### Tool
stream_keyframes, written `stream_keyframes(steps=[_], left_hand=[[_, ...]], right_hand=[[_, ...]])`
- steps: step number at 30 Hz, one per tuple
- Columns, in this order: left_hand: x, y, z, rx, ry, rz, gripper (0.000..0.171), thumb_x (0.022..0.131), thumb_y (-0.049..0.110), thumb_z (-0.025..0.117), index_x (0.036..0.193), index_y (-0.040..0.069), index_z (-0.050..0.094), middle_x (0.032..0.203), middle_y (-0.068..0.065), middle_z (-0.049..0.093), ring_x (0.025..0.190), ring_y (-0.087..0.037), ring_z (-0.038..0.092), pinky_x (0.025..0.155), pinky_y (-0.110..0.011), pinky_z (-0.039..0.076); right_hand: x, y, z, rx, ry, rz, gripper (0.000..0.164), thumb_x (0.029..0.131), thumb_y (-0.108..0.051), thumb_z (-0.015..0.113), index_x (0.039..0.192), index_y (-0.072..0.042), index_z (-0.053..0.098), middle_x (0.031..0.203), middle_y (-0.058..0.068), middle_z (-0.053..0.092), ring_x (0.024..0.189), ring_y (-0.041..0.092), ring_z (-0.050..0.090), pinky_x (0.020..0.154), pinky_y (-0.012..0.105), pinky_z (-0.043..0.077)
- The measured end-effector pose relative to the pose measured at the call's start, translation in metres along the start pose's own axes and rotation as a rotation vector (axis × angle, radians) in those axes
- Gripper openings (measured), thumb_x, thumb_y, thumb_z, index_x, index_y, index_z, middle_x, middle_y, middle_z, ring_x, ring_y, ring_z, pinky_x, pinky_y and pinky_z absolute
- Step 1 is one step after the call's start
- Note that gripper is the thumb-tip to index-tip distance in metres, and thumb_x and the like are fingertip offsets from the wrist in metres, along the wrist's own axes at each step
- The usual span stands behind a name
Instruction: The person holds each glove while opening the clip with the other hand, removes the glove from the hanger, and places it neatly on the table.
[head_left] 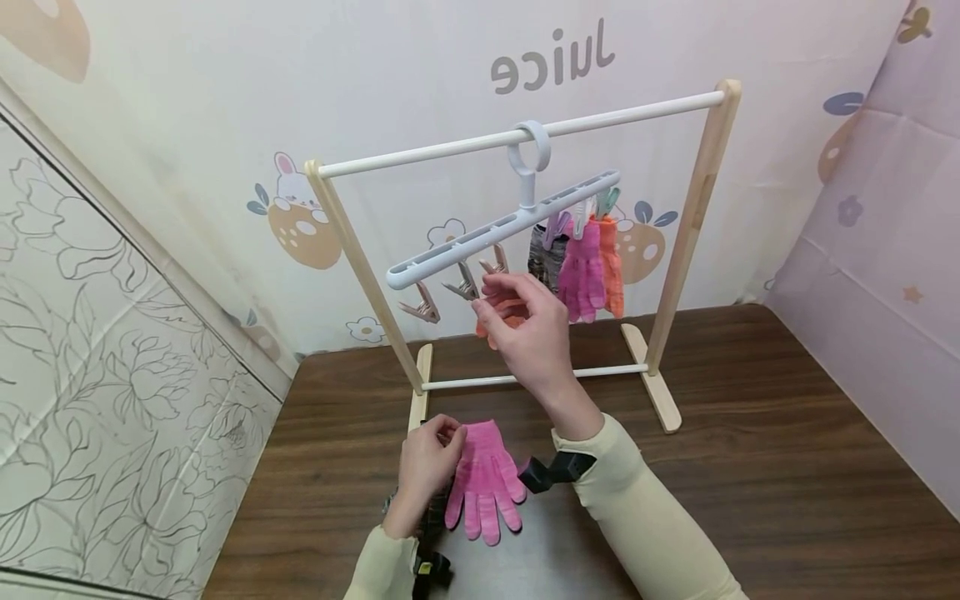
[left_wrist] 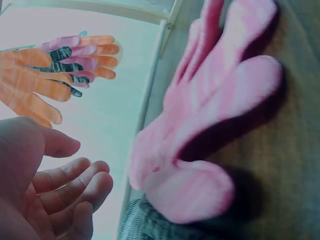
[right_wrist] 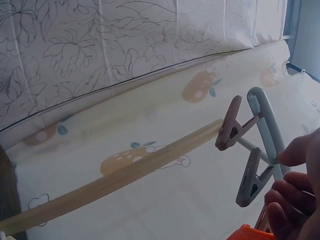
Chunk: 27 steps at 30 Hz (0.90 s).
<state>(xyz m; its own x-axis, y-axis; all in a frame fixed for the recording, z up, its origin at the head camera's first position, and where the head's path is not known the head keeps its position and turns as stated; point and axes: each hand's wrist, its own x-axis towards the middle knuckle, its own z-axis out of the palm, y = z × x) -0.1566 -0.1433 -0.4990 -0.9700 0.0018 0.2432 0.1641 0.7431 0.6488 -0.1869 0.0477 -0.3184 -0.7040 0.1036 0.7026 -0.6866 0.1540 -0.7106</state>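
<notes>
A pink glove point(head_left: 486, 479) lies on the table, fingers toward me. My left hand point(head_left: 429, 462) is beside its cuff; in the left wrist view the loosely bent fingers point(left_wrist: 75, 187) hold nothing and are apart from the glove point(left_wrist: 200, 110). Part of a dark grey patterned glove point(left_wrist: 160, 222) shows beyond it. My right hand point(head_left: 528, 329) is raised below the hanger point(head_left: 502, 229), thumb and fingers parted, by a grey clothespin point(head_left: 463, 283) and a pinkish clothespin point(head_left: 497, 260). An orange glove point(head_left: 512, 315) hangs behind that hand, mostly hidden.
The hanger hooks over the white rail of a wooden rack point(head_left: 686, 225). On its right side, clothespins hold a dark glove point(head_left: 545, 257), a pink glove point(head_left: 582, 275) and an orange glove point(head_left: 611, 271). A beige clothespin point(head_left: 422, 304) hangs at the left end.
</notes>
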Motion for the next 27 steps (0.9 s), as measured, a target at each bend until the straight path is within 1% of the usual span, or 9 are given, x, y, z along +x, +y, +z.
stream_keyframes(steps=[7, 11, 15, 19, 23, 27], left_hand=[[0.008, 0.003, -0.007, -0.064, 0.033, 0.029, 0.01, 0.091, 0.026, 0.072, 0.082, 0.021, 0.07, 0.069, 0.012, 0.063, 0.054, -0.002, 0.055, 0.052, -0.027, 0.046], [0.012, 0.007, -0.009, -0.087, 0.047, 0.04, 0.01, 0.091, 0.026, 0.071, 0.084, 0.021, 0.07, 0.071, 0.012, 0.063, 0.056, -0.004, 0.055, 0.053, -0.027, 0.046], [0.016, 0.013, -0.011, -0.116, 0.052, 0.058, 0.009, 0.091, 0.025, 0.071, 0.085, 0.019, 0.071, 0.072, 0.011, 0.064, 0.06, -0.004, 0.057, 0.055, -0.027, 0.048], [0.02, 0.019, -0.011, -0.13, 0.073, 0.071, 0.008, 0.091, 0.025, 0.072, 0.086, 0.019, 0.071, 0.07, 0.011, 0.064, 0.06, -0.004, 0.058, 0.058, -0.027, 0.049], [0.025, 0.026, -0.012, -0.156, 0.1, 0.076, 0.007, 0.09, 0.025, 0.072, 0.087, 0.019, 0.071, 0.069, 0.011, 0.063, 0.061, -0.005, 0.058, 0.058, -0.027, 0.048], [0.03, 0.034, -0.014, -0.195, 0.114, 0.097, 0.008, 0.091, 0.025, 0.072, 0.088, 0.018, 0.072, 0.07, 0.01, 0.063, 0.064, -0.007, 0.059, 0.057, -0.028, 0.048]], right_hand=[[-0.001, -0.002, -0.004, -0.046, -0.001, -0.016, 0.018, 0.088, -0.008, 0.075, 0.105, -0.003, 0.072, 0.093, 0.004, 0.068, 0.079, 0.014, 0.062, 0.068, 0.027, 0.052], [-0.003, 0.0, -0.005, -0.052, 0.003, 0.003, 0.017, 0.088, -0.008, 0.075, 0.105, -0.004, 0.072, 0.092, 0.004, 0.068, 0.078, 0.015, 0.061, 0.063, 0.026, 0.051], [-0.006, 0.003, -0.008, -0.052, 0.002, 0.021, 0.016, 0.09, -0.011, 0.073, 0.105, -0.003, 0.072, 0.094, 0.004, 0.068, 0.079, 0.017, 0.062, 0.061, 0.025, 0.051], [-0.011, 0.008, -0.012, -0.065, 0.006, 0.034, 0.015, 0.093, -0.012, 0.069, 0.104, -0.003, 0.072, 0.097, 0.003, 0.069, 0.079, 0.017, 0.062, 0.065, 0.026, 0.053], [-0.015, 0.014, -0.017, -0.08, 0.027, 0.048, 0.013, 0.095, -0.01, 0.067, 0.104, -0.003, 0.073, 0.096, 0.005, 0.069, 0.079, 0.017, 0.061, 0.067, 0.027, 0.051], [-0.019, 0.019, -0.022, -0.086, 0.054, 0.077, 0.011, 0.094, -0.006, 0.068, 0.102, -0.001, 0.073, 0.092, 0.008, 0.069, 0.076, 0.017, 0.06, 0.066, 0.023, 0.049]])
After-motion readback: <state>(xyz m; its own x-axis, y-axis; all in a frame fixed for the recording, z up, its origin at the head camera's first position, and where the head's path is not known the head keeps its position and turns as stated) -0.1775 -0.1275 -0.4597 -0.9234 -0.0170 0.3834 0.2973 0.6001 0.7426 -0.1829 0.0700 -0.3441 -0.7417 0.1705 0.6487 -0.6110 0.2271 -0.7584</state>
